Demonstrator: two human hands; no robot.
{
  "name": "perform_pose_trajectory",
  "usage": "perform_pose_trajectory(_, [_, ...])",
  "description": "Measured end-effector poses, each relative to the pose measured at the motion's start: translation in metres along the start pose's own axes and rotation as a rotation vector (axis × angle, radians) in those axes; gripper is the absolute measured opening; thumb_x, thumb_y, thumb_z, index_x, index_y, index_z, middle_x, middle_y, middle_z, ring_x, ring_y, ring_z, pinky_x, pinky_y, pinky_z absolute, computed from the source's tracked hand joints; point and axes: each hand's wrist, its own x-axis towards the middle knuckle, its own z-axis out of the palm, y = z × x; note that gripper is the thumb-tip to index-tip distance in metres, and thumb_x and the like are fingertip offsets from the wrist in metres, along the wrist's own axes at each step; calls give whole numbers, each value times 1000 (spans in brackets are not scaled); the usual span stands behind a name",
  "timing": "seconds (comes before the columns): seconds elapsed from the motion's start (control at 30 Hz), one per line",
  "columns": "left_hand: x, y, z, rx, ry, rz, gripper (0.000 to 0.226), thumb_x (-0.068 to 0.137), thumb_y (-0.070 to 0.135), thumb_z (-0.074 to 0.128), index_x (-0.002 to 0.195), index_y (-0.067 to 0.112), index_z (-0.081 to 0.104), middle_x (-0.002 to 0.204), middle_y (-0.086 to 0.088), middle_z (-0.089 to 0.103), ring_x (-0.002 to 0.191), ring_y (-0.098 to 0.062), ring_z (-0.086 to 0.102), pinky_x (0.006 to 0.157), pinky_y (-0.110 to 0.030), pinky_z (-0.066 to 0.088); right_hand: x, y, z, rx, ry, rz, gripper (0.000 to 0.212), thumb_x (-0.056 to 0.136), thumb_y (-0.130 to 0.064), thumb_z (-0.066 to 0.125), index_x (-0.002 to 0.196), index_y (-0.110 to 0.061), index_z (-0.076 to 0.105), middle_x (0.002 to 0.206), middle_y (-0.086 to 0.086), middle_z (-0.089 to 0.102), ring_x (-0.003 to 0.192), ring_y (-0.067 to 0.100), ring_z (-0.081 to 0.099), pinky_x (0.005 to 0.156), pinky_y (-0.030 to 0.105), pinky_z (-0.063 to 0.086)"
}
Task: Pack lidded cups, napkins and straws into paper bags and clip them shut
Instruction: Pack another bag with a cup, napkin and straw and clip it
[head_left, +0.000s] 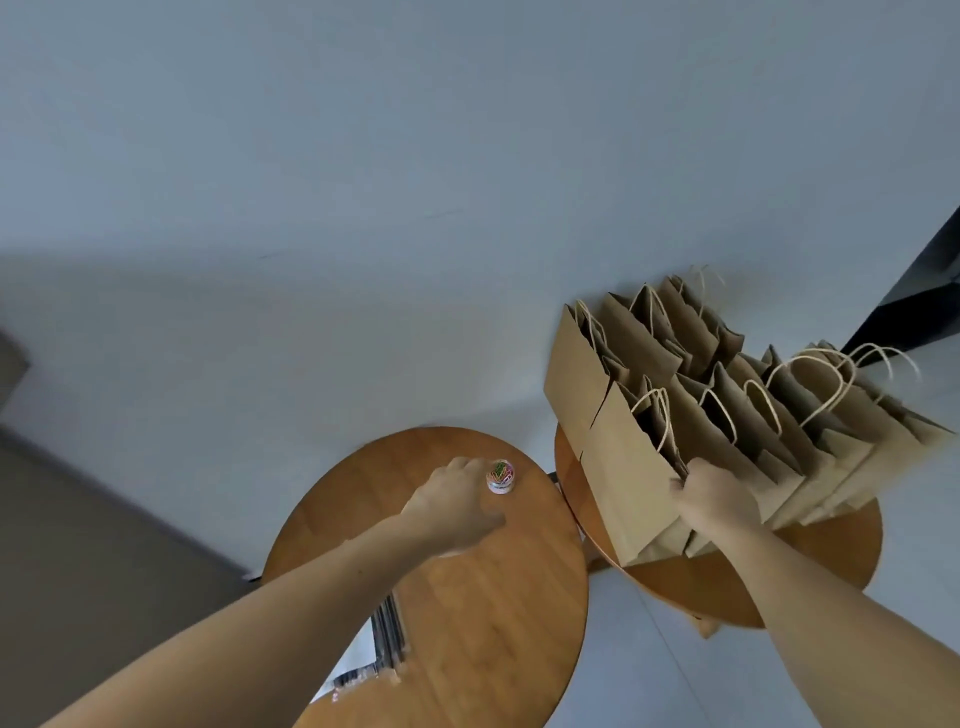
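Brown paper bags (737, 410), twine handles, mouths open, packed upright on right bench (831, 561). Right hand (719, 499) grip pinches top edge of near bag (628, 483). Left hand (452, 504) over left bench (467, 623), just beside clear clip jar (500, 475); can't tell how wide its grip is.

The left hand (452, 504) hides its own fingers, so any grip is unclear. The right hand's (719, 499) fingertips vanish among the paper bags (639, 467), whose rightmost ones blur. The left forearm half covers a near stack (387, 639).
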Motion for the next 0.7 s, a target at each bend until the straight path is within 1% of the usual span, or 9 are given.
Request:
perform_pose_trajectory(0.07, [0, 0, 2, 3, -7, -21, 72, 89, 37, 62, 152, 28, 30, 155, 2, 33, 140, -20, 36, 109, -39, 39, 2, 0, 3, -6, 9, -15, 19, 97, -23, 51, 82, -12, 55, 71, 2, 57, 65, 16, 55, 57, 32, 48])
perform_pose_trajectory(0.17, [-1, 1, 6, -4, -8, -28, 71, 89, 38, 63, 151, 27, 31, 155, 1, 34, 139, -20, 38, 109, -39, 39, -6, -12, -4, -25, 49, -67, 26, 92, -27, 55, 69, -18, 49, 62, 0, 55, 58, 15, 54, 50, 27, 36])
perform_pose_trajectory(0.23, [-2, 1, 7, -13, -7, -24, 70, 89, 39, 63, 151, 26, 32, 154, 1, 35, 138, -20, 40, 109, -39, 39, -18, -25, -11, -78, 86, -131, 27, 92, -34, 56, 71, -19, 50, 62, -3, 56, 58, 14, 56, 51, 25, 38])
perform_pose_trajectory(0.3, [-4, 1, 9, -26, -7, -24, 69, 90, 39, 62, 151, 25, 33, 153, 0, 37, 136, -20, 42, 109, -39, 40, -35, -41, -19, -120, 127, -201, 23, 92, -38, 56, 79, -19, 55, 67, -4, 59, 61, 14, 59, 53, 24, 45])
perform_pose_trajectory(0.37, [-7, -2, 11, -47, -8, -27, 67, 91, 39, 62, 150, 23, 34, 151, -1, 40, 133, -21, 45, 108, -38, 42, -56, -59, -23, -134, 148, -264, 20, 91, -38, 56, 86, -18, 57, 71, -3, 60, 61, 16, 56, 52, 24, 43])
perform_pose_trajectory(0.47, [-15, -14, 18, -93, -9, -54, 64, 92, 42, 60, 149, 22, 36, 148, -3, 45, 129, -21, 49, 106, -39, 43, -86, -84, -20, -125, 136, -350, 17, 89, -32, 53, 81, -17, 51, 67, -2, 52, 61, 20, 51, 50, 25, 33])
perform_pose_trajectory(0.57, [-27, -36, 33, -144, -21, -104, 63, 93, 43, 57, 148, 19, 37, 145, -5, 48, 122, -22, 54, 101, -37, 47, -112, -106, 1, -112, 92, -429, 17, 90, -28, 50, 78, -16, 47, 68, -2, 53, 60, 19, 52, 52, 26, 35])
perform_pose_trajectory(0.63, [-34, -55, 47, -188, -30, -147, 64, 94, 45, 56, 148, 18, 36, 146, -6, 48, 123, -23, 54, 100, -36, 48, -125, -120, 21, -77, 64, -465, 17, 92, -25, 49, 78, -15, 49, 69, -1, 57, 60, 18, 53, 53, 27, 40])
perform_pose_trajectory(0.7, [-41, -74, 59, -240, -41, -193, 63, 94, 48, 53, 148, 19, 36, 146, -5, 48, 122, -22, 54, 97, -34, 49, -136, -134, 40, -47, 42, -482, 18, 94, -25, 47, 80, -15, 49, 70, -2, 56, 62, 16, 54, 55, 26, 43])
